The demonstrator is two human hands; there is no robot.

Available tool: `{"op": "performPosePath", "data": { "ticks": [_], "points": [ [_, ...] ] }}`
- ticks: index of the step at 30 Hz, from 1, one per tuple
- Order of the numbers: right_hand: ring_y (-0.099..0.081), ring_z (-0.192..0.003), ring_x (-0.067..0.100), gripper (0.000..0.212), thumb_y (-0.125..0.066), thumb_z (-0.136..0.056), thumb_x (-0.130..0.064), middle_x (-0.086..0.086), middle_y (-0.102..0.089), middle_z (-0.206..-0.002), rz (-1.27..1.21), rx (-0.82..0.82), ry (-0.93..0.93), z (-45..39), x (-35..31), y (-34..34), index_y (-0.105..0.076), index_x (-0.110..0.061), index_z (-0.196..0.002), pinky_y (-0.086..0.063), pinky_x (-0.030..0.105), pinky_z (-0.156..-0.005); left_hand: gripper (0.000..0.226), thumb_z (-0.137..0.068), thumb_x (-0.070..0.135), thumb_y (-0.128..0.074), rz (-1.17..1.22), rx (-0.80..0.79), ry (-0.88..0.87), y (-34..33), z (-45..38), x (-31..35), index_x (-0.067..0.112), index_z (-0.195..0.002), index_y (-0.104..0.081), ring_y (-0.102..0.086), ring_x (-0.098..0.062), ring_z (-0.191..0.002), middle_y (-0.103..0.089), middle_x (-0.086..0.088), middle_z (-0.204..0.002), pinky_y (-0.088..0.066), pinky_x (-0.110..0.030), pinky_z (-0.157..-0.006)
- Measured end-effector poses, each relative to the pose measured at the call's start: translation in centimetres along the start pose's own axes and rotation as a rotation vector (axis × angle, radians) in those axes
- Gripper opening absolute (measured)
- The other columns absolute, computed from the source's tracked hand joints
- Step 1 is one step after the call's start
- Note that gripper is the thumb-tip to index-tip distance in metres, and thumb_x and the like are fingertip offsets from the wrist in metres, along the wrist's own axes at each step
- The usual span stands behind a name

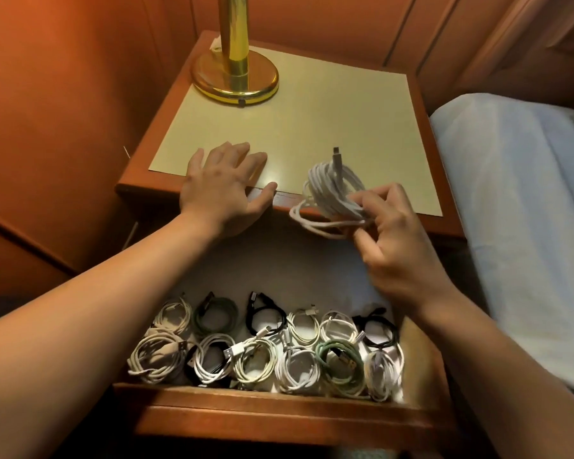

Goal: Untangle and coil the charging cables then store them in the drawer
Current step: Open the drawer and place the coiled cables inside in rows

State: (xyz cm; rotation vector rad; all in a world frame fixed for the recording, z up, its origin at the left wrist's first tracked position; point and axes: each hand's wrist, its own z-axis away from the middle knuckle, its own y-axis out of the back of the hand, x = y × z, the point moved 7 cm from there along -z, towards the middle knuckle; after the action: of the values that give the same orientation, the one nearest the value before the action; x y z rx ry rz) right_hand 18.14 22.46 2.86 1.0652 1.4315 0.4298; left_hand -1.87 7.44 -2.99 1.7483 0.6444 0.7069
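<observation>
Now the right hand (391,233) pinches the coiled white cable (332,193), seemingly above the drawer (279,397); left hand (226,190) rests spread flat.

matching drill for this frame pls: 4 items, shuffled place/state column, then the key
Items
1. left hand
2. right hand
3. brass lamp base
4. coiled cables

Place or state
A. stands at the far left corner of the nightstand top
B. lie in rows in the open drawer
C. rests flat on the nightstand's front edge, holding nothing
D. grips a white cable coil above the drawer

Pairs: 1-C, 2-D, 3-A, 4-B
</observation>
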Motion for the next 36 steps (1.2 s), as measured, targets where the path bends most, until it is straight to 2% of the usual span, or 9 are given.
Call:
{"op": "performPosePath", "data": {
  "ticks": [5, 9, 13, 18, 25, 28, 30, 34, 36],
  "points": [
    [-0.054, -0.096, 0.006, 0.030, -0.064, -0.096, -0.021, -0.012, -0.042, -0.117, -0.005, -0.115, 0.009, 5.2, -2.2, -3.3, -0.064, -0.031, -0.125, -0.052, 0.033, -0.078, 0.067, -0.094, 0.072, -0.027, 0.005, -0.004, 0.009, -0.1, 0.0, -0.1, 0.037, -0.150, -0.041, -0.033, -0.029, -0.148, -0.041, -0.003, -0.160, -0.021, -0.057, -0.120],
    [-0.053, -0.106, 0.017, 0.033, -0.061, -0.093, -0.031, -0.006, -0.041, -0.121, 0.103, -0.236, 0.066, 6.8, -2.1, -7.9, -0.057, -0.029, -0.126, -0.056, 0.041, -0.073, 0.067, -0.095, 0.071, -0.027, -0.005, 0.008, 0.005, -0.2, 0.0, -0.1, 0.036, -0.149, -0.042, -0.034, -0.029, -0.148, -0.042, -0.004, -0.159, -0.022, -0.057, -0.120],
    [-0.049, -0.116, 0.022, 0.033, -0.060, -0.098, -0.029, -0.002, -0.039, -0.126, 0.231, -0.387, -0.006, 6.8, -0.5, -12.4, -0.054, -0.024, -0.129, -0.055, 0.043, -0.077, 0.065, -0.096, 0.071, -0.029, -0.006, 0.011, 0.010, -0.3, -0.1, -0.1, 0.036, -0.150, -0.042, -0.034, -0.029, -0.148, -0.041, -0.003, -0.159, -0.022, -0.057, -0.120],
    [-0.054, -0.109, 0.031, 0.029, -0.058, -0.098, -0.028, 0.006, -0.043, -0.126, 0.359, -0.439, 0.004, 7.1, 0.3, -15.8, -0.056, -0.021, -0.126, -0.049, 0.043, -0.070, 0.067, -0.094, 0.071, -0.027, 0.000, 0.044, 0.007, -0.3, 0.0, -0.2, 0.035, -0.148, -0.046, -0.037, -0.030, -0.147, -0.044, -0.003, -0.158, -0.025, -0.056, -0.119],
    [-0.065, -0.106, 0.028, 0.057, -0.064, -0.093, -0.035, -0.003, -0.051, -0.130, 0.258, -0.535, -0.018, 6.4, 1.0, -14.9, -0.046, -0.032, -0.147, -0.054, 0.042, -0.082, 0.069, -0.094, 0.071, -0.025, -0.019, 0.034, 0.005, -0.3, 0.1, -0.3, 0.037, -0.150, -0.043, -0.035, -0.029, -0.148, -0.042, -0.002, -0.160, -0.024, -0.056, -0.120],
    [-0.060, -0.122, 0.019, 0.074, -0.070, -0.090, -0.039, -0.005, -0.055, -0.140, 0.160, -0.566, -0.034, 6.4, 1.1, -13.3, -0.035, -0.034, -0.155, -0.052, 0.039, -0.099, 0.069, -0.094, 0.071, -0.026, -0.013, 0.031, 0.003, -0.2, 0.2, -0.3, 0.036, -0.151, -0.043, -0.035, -0.029, -0.148, -0.042, -0.003, -0.160, -0.025, -0.056, -0.120],
    [-0.054, -0.131, 0.016, 0.077, -0.071, -0.090, -0.045, -0.006, -0.049, -0.150, 0.126, -0.498, -0.041, 6.9, 0.8, -12.2, -0.035, -0.032, -0.157, -0.048, 0.034, -0.106, 0.068, -0.094, 0.070, -0.027, -0.014, 0.028, 0.004, -0.2, 0.2, -0.2, 0.035, -0.150, -0.044, -0.036, -0.029, -0.147, -0.043, -0.003, -0.159, -0.026, -0.056, -0.119],
    [-0.034, -0.150, 0.016, 0.086, -0.048, -0.090, -0.071, -0.003, -0.037, -0.164, 0.168, -0.287, -0.065, 9.8, -1.0, -11.3, -0.031, -0.026, -0.161, -0.036, 0.037, -0.121, 0.065, -0.095, 0.069, -0.029, -0.027, 0.027, 0.011, -0.1, 0.3, -0.2, 0.035, -0.148, -0.045, -0.038, -0.028, -0.145, -0.044, -0.003, -0.157, -0.027, -0.055, -0.118],
    [-0.022, -0.157, 0.020, 0.099, -0.030, -0.088, -0.085, 0.002, -0.026, -0.171, 0.238, -0.279, -0.081, 12.0, -2.2, -12.0, -0.023, -0.023, -0.165, -0.026, 0.043, -0.127, 0.064, -0.095, 0.069, -0.029, -0.030, 0.013, 0.010, 0.0, 0.4, -0.1, 0.035, -0.148, -0.044, -0.037, -0.028, -0.146, -0.043, -0.003, -0.157, -0.025, -0.055, -0.119]
  ]
}}
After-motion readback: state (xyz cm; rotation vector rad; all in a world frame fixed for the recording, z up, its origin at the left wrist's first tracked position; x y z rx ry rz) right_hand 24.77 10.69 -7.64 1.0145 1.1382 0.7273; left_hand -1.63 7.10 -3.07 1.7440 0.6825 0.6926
